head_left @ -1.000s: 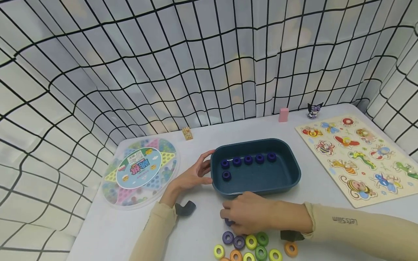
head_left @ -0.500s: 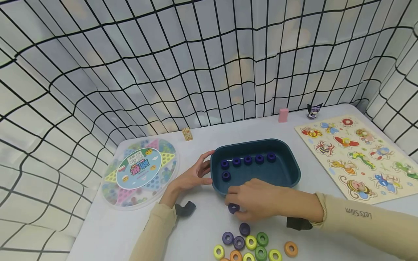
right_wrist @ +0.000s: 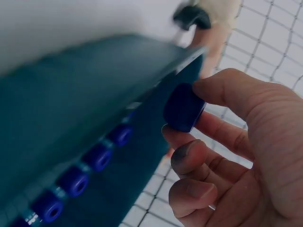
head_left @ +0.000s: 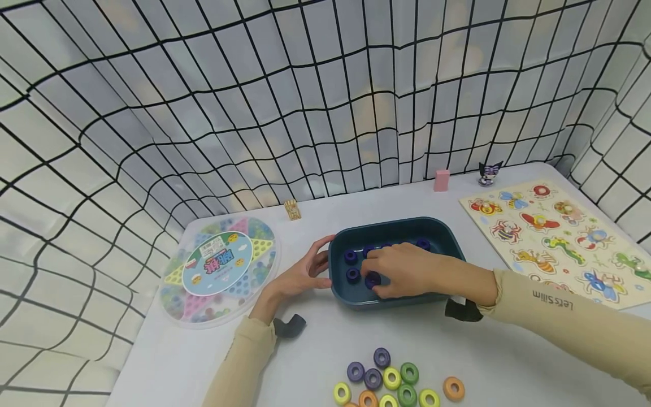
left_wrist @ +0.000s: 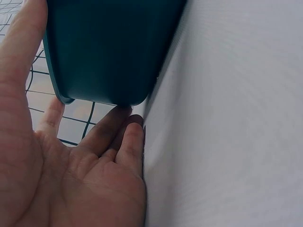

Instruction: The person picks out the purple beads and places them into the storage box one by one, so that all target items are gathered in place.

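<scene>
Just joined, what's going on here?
A person is sorting out rings by hand. The right grip pinches a purple ring inside the teal tray; I can't tell if it touches the tray floor. Other purple rings sit in there. The left grip rests against the tray's left end. Loose rings in purple, yellow, green and orange lie on the table in front.

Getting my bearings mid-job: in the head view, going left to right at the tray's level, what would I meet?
Round game case → left hand → teal tray → wooden puzzle board. The right hand overlaps the tray, so it's left out.
</scene>
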Demonstrator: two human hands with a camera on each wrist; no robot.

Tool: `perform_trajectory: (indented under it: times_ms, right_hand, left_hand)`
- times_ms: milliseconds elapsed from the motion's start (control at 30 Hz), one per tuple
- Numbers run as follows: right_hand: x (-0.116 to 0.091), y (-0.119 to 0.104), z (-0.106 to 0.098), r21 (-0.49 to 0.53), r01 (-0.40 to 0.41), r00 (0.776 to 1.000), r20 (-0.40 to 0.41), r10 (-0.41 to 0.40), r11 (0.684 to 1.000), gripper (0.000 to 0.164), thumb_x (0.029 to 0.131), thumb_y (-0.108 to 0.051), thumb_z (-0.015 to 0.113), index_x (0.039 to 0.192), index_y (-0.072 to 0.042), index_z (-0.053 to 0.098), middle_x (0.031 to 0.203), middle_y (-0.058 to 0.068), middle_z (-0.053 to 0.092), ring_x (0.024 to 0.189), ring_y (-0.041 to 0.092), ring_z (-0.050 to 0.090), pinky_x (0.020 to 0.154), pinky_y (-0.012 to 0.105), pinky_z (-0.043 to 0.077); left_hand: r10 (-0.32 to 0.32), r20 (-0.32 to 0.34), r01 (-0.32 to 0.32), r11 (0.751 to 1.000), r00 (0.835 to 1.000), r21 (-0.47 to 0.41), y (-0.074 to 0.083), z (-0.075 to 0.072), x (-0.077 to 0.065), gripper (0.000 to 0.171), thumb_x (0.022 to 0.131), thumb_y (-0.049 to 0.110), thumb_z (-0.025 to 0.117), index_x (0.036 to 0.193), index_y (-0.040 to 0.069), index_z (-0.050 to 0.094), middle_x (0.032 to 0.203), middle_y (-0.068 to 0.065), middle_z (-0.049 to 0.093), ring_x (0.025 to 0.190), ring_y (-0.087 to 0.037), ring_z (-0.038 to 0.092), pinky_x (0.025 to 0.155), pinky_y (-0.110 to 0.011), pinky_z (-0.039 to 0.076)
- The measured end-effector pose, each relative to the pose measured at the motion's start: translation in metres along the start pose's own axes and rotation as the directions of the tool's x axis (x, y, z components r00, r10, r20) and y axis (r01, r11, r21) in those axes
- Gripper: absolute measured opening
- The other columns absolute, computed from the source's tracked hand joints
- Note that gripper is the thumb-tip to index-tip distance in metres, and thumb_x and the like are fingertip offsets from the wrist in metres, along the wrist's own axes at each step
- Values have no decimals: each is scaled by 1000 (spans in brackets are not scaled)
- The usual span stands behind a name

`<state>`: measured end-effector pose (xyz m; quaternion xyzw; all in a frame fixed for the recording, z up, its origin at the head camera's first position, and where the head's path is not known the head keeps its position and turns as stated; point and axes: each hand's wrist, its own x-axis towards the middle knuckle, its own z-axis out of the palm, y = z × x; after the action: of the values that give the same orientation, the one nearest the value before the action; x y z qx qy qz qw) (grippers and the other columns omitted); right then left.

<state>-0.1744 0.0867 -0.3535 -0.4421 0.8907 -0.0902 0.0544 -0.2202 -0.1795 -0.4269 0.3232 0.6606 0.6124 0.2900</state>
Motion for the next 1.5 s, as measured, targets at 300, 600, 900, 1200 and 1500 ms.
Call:
perform_trajectory:
  times_ms: [300, 600, 900, 1200, 1500]
  right_hand:
    - [25, 22, 3, -17, -47, 994, 94, 48, 999, 27, 79, -25, 68, 103, -14, 64, 91, -4, 59, 73, 10, 50, 62, 24, 46]
    - [45, 29, 3, -49, -43, 985, 166, 50, 998, 23, 79, -22, 69, 100, -14, 65, 89, -3, 61, 72, 9, 54, 64, 26, 49]
    - [49, 32, 12, -21, -62, 977, 203, 65, 998, 18, 79, -17, 69, 96, -13, 66, 80, -4, 61, 66, 8, 52, 59, 24, 48]
    - [42, 28, 4, -59, -14, 991, 130, 22, 998, 18, 80, -19, 68, 97, -12, 66, 83, -3, 61, 65, 6, 51, 59, 22, 47]
    - [16, -1, -2, -14, 44, 998, 46, -43, 999, 22, 82, -24, 65, 101, -13, 65, 80, -7, 57, 61, 5, 48, 50, 16, 42]
  left_hand:
    - [6, -10, -6, 1000, 1000, 5, -3, -1, -1, 92, 80, 20, 69, 144, 19, 3, 145, -19, 19, 134, -29, 18, 107, -45, 16]
    - [9, -12, -9, 1000, 1000, -3, -18, -10, 0, 91, 80, 14, 69, 144, 22, 6, 145, -14, 23, 134, -25, 20, 108, -42, 16]
    - [-17, -19, 17, 1000, 1000, 8, -10, -4, 1, 91, 80, 12, 69, 144, 23, 5, 144, -17, 23, 134, -26, 21, 108, -42, 16]
    - [-4, -20, 4, 1000, 1000, 8, -14, -6, 2, 91, 80, 16, 70, 144, 25, 6, 144, -14, 25, 133, -25, 23, 108, -41, 17]
    - [-9, -18, 9, 1000, 1000, 13, -19, -9, 2, 91, 78, 25, 71, 143, 30, 9, 145, -7, 25, 133, -20, 23, 108, -39, 18]
